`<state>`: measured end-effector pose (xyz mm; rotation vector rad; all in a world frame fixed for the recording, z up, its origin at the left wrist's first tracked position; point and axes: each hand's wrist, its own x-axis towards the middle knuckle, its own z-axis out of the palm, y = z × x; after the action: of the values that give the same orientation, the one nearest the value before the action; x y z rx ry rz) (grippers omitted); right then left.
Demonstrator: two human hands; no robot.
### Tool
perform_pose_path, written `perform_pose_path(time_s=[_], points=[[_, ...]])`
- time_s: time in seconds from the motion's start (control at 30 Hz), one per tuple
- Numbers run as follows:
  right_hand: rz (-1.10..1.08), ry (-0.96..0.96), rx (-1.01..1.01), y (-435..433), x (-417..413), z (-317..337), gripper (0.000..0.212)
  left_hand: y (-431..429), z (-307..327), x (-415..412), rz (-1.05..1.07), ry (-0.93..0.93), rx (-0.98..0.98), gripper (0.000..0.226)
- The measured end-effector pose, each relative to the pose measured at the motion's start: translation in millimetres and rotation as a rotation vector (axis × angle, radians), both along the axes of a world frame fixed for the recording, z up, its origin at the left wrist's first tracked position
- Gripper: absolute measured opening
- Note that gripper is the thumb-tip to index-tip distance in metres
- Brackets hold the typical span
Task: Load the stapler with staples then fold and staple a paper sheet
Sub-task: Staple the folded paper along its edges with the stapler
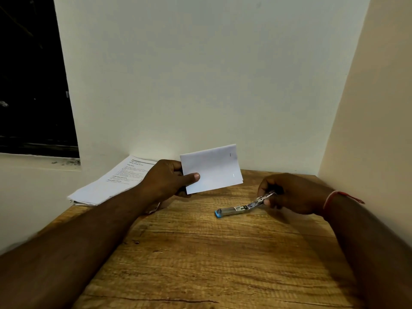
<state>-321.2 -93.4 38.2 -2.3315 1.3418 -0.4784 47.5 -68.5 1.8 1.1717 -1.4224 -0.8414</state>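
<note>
My left hand (172, 178) holds a folded white paper sheet (213, 169) above the far part of the wooden table (189, 259), thumb on its front face. Two small staples show near the sheet's right edge. My right hand (287, 192) grips one end of a small metal stapler (239, 208) that is swung open. The stapler's other end, with a blue tip, rests on the table.
A stack of printed papers (111, 181) lies at the table's far left corner against the wall. A white wall stands close behind the table and a beige wall (365, 130) runs along its right side. A dark window is at the upper left.
</note>
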Motion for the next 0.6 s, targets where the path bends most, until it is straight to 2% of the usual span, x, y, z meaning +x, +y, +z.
perform_pose_path(time_s=[0.13, 0.27, 0.33, 0.4, 0.6], points=[[0.051, -0.340, 0.059, -0.9, 3.5, -0.2, 0.018, -1.4, -0.4, 0.1, 0.010, 0.005, -0.006, 0.045], [0.104, -0.535, 0.086, 1.8, 19.2, -3.6, 0.026, -1.6, 0.5, 0.5, 0.031, 0.016, -0.020, 0.046], [0.116, -0.512, 0.035, 3.8, 30.2, -8.5, 0.014, -1.6, 0.8, 0.8, 0.046, 0.019, -0.028, 0.046], [0.116, -0.405, -0.051, 6.1, 40.6, -13.9, 0.008, -2.0, 0.8, 1.2, 0.063, 0.018, -0.045, 0.046], [0.201, -0.329, -0.203, 21.7, 78.4, -33.9, 0.017, -3.3, 0.2, 3.9, 0.081, 0.039, -0.047, 0.044]])
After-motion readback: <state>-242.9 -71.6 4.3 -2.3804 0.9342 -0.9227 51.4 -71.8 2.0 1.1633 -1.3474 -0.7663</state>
